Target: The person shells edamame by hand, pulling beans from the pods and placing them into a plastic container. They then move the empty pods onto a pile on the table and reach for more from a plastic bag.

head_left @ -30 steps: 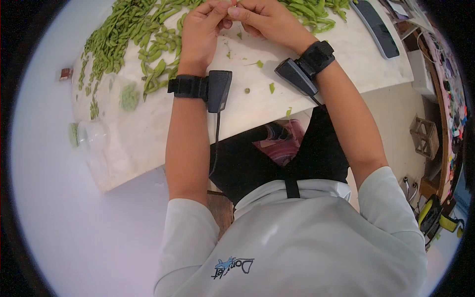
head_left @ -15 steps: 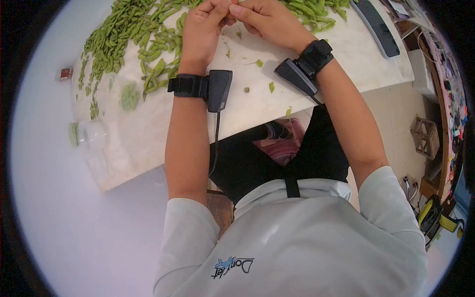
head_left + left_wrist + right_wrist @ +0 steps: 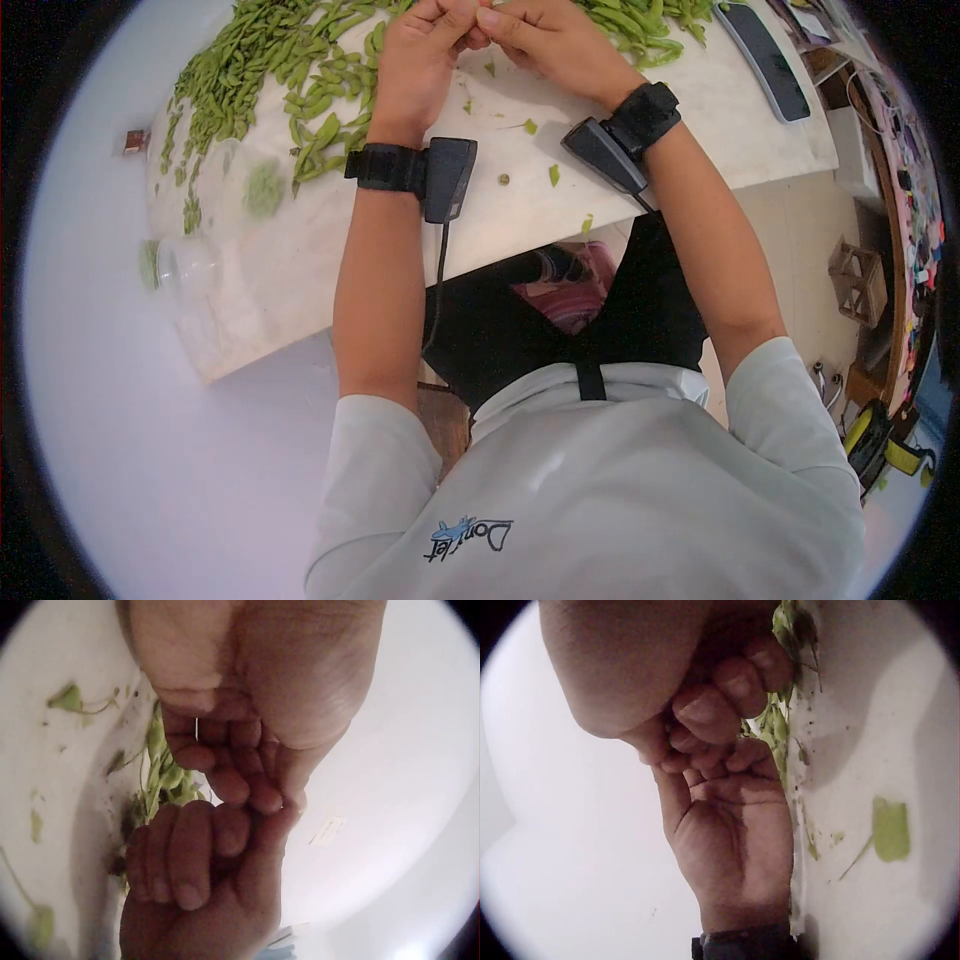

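At the top edge of the head view, my left hand (image 3: 418, 75) and right hand (image 3: 570, 50) meet fingertip to fingertip over the table. Thumbs and fingers are curled in a pinch, and whatever small thing lies between them is hidden by the fingers; I cannot tell what it is. The left wrist view has the left hand (image 3: 255, 682) above and the curled right hand (image 3: 202, 877) below, touching at the tips. Green soybean pods (image 3: 225, 100) lie heaped to the left of the hands, with looser pods (image 3: 325, 95) nearer and more pods (image 3: 640, 30) to the right.
A phone (image 3: 765, 60) lies at the right of the pale tabletop (image 3: 470, 235). Leaf scraps (image 3: 554, 175) are scattered near the front edge. To the left are a blurry clear container (image 3: 190, 268) and a green clump (image 3: 265, 190). A wooden stand (image 3: 857, 280) is on the floor.
Both hands stay joined at the fingertips in nearly the same pose. The whole head view has shifted slightly, with hands and table appearing a little further right.
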Motion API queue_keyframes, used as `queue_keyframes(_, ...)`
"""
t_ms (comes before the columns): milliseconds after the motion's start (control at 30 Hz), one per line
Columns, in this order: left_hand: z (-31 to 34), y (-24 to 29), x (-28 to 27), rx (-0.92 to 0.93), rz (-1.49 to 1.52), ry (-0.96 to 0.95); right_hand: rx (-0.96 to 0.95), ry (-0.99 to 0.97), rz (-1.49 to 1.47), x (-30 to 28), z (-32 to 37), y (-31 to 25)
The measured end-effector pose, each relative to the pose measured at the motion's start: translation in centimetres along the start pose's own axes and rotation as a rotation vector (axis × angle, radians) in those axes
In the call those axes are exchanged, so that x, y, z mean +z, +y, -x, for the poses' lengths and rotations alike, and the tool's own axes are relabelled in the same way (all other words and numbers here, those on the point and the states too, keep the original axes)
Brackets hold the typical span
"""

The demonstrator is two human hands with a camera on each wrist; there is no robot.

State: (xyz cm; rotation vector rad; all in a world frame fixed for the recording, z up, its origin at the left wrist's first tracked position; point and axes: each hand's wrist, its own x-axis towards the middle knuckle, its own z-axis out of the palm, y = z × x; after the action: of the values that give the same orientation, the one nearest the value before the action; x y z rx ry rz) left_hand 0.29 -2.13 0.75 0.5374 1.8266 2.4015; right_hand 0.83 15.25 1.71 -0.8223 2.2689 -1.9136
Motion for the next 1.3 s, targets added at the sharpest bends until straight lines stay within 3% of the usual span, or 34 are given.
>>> queue_keyframes(467,-0.1,-0.3,0.1,0.012,0.041,0.001,0.058,-0.005,0.000,-0.2,0.0,-0.4)
queue_keyframes(1067,-0.1,0.1,0.5,-0.014,-0.047,0.043,-0.091,0.047,-0.047,0.0,-0.4,0.2)
queue_keyframes(1300,-0.3,0.0,0.2,-0.010,0.027,-0.010,-0.012,0.056,0.016,-0.3,-0.4,-0.2)
